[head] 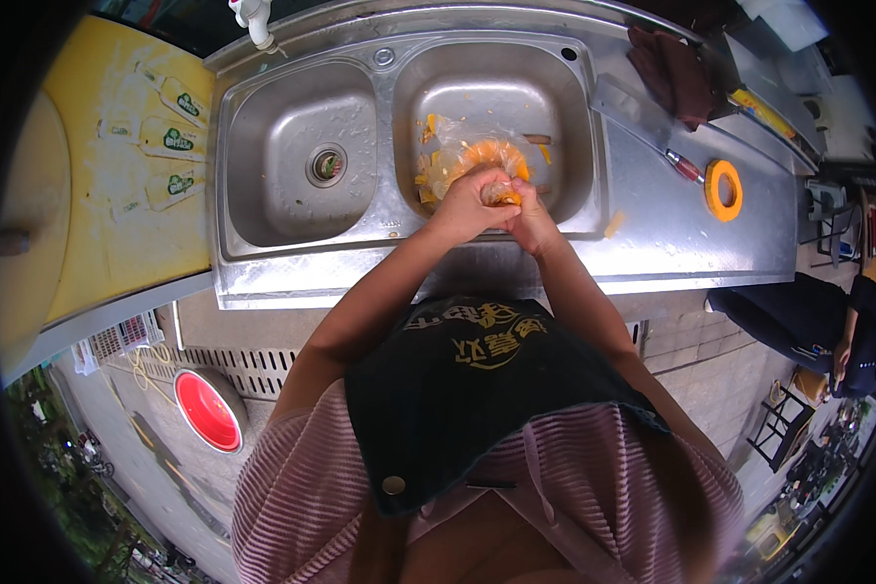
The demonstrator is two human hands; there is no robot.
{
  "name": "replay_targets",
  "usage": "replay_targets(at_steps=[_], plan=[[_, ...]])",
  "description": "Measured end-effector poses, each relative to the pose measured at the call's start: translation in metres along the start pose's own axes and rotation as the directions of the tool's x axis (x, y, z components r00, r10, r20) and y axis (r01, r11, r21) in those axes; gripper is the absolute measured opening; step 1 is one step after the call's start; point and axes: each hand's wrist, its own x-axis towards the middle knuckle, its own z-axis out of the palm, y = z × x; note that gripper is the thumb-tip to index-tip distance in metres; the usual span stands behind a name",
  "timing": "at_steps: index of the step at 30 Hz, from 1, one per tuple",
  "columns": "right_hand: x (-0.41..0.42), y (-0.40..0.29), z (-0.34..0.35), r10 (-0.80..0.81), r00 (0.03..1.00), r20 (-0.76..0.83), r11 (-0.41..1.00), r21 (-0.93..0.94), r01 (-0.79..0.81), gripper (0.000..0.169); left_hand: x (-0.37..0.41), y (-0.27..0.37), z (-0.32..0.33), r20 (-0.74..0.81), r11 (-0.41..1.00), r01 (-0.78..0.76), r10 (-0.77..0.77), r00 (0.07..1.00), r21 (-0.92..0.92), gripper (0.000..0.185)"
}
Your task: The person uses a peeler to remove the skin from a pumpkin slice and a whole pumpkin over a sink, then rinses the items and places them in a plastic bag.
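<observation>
My left hand and my right hand meet over the front of the right stainless steel basin. Both grip the gathered part of a clear plastic bag, and a bit of orange flesh, likely pumpkin, shows between them. The rest of the bag spreads into the basin behind my fingers, with stringy orange pulp in or under it; which one I cannot tell. Orange peelings and seeds lie along the basin's left side. My fingers hide part of the bag.
The left basin has a drain with green scraps. On the right drainboard lie a cleaver, a pumpkin ring and a dark brown cloth. A tap stands behind. A person is at the far right.
</observation>
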Motion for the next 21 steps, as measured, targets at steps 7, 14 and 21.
replay_targets(at_steps=[7, 14, 21], plan=[[-0.008, 0.005, 0.003, 0.008, 1.0, 0.018, 0.999, 0.032, -0.009, 0.056, -0.001, -0.023, -0.002, -0.003, 0.997, -0.069, 0.069, 0.998, -0.044, 0.012], [-0.011, 0.001, 0.01, 0.005, 0.999, 0.043, 0.993, 0.12, -0.01, 0.058, 0.001, -0.005, -0.023, -0.024, 0.937, -0.076, 0.089, 0.996, 0.341, 0.013], [-0.004, -0.003, 0.01, -0.002, 0.999, 0.042, 0.996, 0.085, -0.002, 0.057, 0.007, 0.002, -0.024, 0.009, 0.751, -0.26, 0.321, 0.947, 0.607, 0.021]])
